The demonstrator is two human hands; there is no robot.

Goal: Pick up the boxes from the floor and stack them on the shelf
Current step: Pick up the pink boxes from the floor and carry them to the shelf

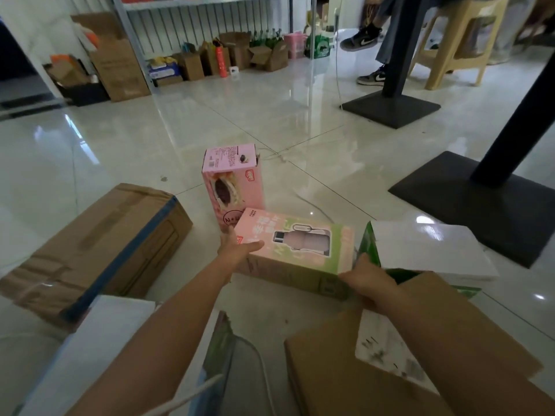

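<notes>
The pale tiled floor (270, 121) is glossy and mirrors the light. The pink-and-green printed cardboard box (303, 244) and the tall pink printed carton (237, 187) have smooth, faintly satin faces. The large brown corrugated cardboard box (99, 250) looks matt, with shinier tape strips. The black square table base (390, 108) is matt. The beige stool (450, 52) looks like smooth plastic.

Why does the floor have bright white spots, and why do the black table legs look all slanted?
Head view: the glossy tile floor mirrors room light as white glare patches; the wide-angle lens tilts the black table posts near the edge; the brown box closest to the camera is soft, while the pink bottle box mid-frame is sharper.
</notes>
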